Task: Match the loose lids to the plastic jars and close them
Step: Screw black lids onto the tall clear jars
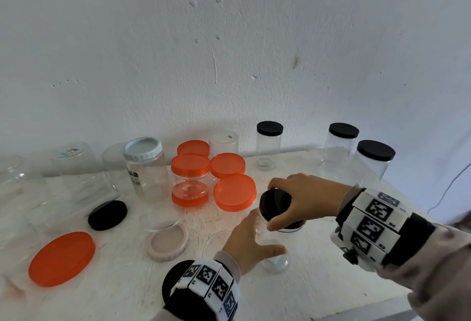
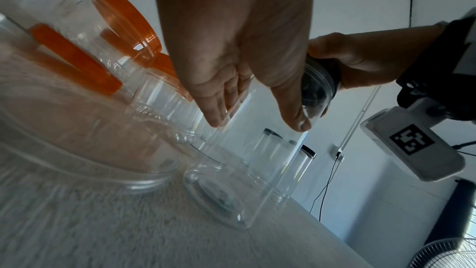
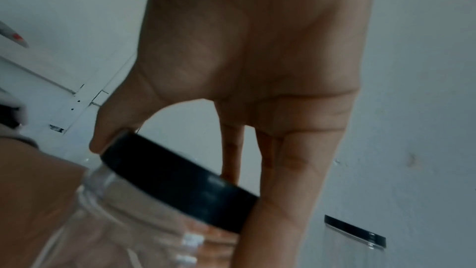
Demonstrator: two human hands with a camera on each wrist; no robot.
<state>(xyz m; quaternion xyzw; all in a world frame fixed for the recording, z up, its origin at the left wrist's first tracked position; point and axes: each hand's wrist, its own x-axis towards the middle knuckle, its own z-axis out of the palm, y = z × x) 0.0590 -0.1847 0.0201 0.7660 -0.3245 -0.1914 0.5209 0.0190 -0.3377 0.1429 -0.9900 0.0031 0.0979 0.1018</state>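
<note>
Black lid (image 1: 276,206) on clear jar (image 1: 274,257), lower centre of frame. Three further black lids (image 1: 269,128) on clear jars, upper right. Loose black lid (image 1: 107,215), centre left. Orange lids (image 1: 234,192) on clear jars, centre; large loose orange lid (image 1: 62,258), lower left. Pale pink lid (image 1: 167,243), lower centre. White ribbed lid (image 1: 142,148) on clear jar, centre left. Wrist bands (image 1: 373,226): white with black square-code patterns. White table (image 1: 318,295); white wall (image 1: 229,40).
</note>
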